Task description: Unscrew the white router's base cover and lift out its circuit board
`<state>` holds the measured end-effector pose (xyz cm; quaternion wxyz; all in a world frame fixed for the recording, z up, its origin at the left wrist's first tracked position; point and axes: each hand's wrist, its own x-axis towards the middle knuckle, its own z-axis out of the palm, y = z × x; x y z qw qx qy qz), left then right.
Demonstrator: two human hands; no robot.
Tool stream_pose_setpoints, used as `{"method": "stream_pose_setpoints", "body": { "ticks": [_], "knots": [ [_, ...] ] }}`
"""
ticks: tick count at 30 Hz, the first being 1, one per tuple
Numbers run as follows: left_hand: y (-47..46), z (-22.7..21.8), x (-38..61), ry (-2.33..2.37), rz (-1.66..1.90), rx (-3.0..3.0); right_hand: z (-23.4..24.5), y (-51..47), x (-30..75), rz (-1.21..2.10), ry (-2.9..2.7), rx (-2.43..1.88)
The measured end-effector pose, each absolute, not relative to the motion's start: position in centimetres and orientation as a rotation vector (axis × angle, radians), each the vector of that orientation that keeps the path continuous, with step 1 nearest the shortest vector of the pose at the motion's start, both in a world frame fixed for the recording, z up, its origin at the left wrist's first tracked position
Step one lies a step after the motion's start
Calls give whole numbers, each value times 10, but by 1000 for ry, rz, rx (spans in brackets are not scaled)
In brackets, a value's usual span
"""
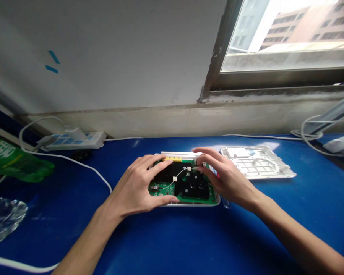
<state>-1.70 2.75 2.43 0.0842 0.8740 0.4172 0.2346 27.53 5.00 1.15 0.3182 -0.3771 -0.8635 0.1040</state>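
Lightly, the left hand (137,183) spreads over the circuit board (160,190), right grip (225,175) pinching a white connector (203,164).

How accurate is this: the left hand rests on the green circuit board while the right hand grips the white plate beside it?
The head view shows the right hand on the circuit board's far edge, not gripping the white plate, which lies apart. The left hand is right.

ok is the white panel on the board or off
Off: the white panel lies on the blue table, apart from the green board.
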Motion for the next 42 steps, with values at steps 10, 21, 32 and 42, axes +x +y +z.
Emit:
{"method": "stream_pose_setpoints", "body": {
  "ticks": [10, 21, 32, 42],
  "knots": [
    [30, 20, -11, 1208, 1148, 1557, 10, 48, 276, 161, -2155, -805],
    [28, 31, -4, 1036, 1163, 1001, -1, 51, 272, 858, -1671, -950],
    [29, 35, -5, 1087, 1361, 1080, 11, 48, 273, 1026, -1618, -999],
    [33, 19, -10, 1051, 1522, 1205, 18, 44, 276, 741, -1989, -975]
  ]
}}
